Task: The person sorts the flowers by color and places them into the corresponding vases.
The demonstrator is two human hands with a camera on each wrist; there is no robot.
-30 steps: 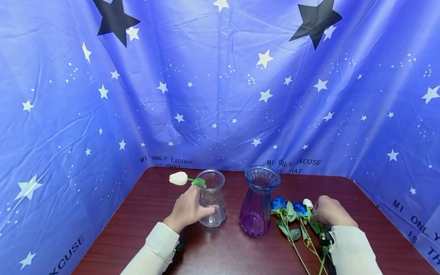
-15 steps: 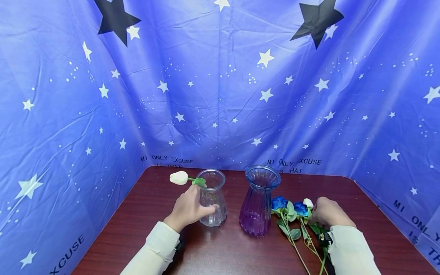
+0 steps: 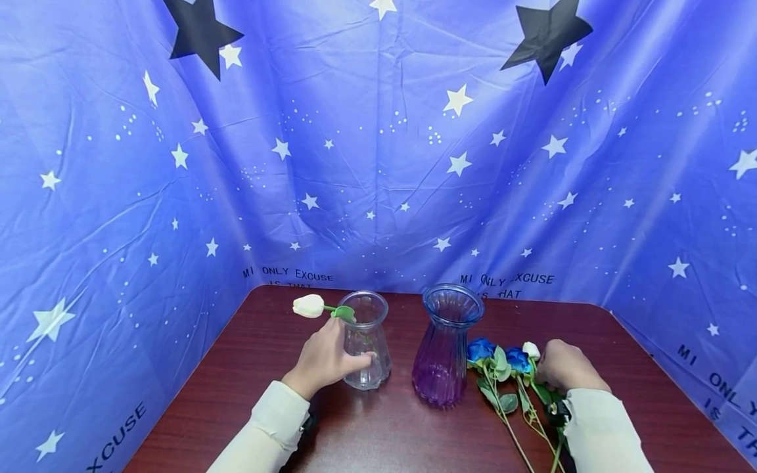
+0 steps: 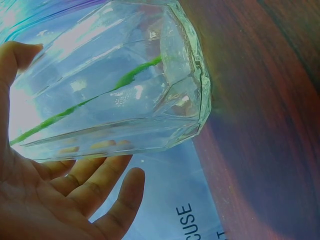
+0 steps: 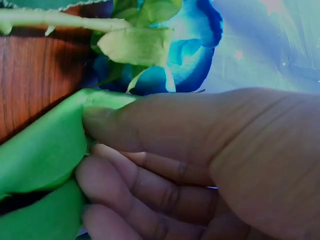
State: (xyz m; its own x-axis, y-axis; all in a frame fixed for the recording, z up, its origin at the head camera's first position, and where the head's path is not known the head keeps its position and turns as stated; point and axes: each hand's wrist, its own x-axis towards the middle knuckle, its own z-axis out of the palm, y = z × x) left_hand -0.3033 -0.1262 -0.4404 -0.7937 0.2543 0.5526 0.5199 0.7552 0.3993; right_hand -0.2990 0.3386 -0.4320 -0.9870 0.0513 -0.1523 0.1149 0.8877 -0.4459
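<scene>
My left hand [image 3: 319, 362] grips a clear glass vase [image 3: 380, 338], thumb across its near side. In the left wrist view, a green stem [image 4: 132, 76] runs down inside the faceted glass. The white tulip [image 3: 309, 305] on that stem leans out over the rim to the left. At the right, my right hand [image 3: 572, 366] pinches a second white tulip [image 3: 531, 350] just below its bloom. The right wrist view has the thumb and fingertips closed at its green stem and leaves [image 5: 45, 142]. Beside it lie two blue roses [image 3: 516, 360] with thin leafy stems.
A taller ribbed vase [image 3: 440, 368], blue at the rim and purple at the base, stands upright between the clear vase and the roses. The dark red wooden table [image 3: 378, 440] is enclosed at back and sides by a blue star-printed cloth [image 3: 355, 164].
</scene>
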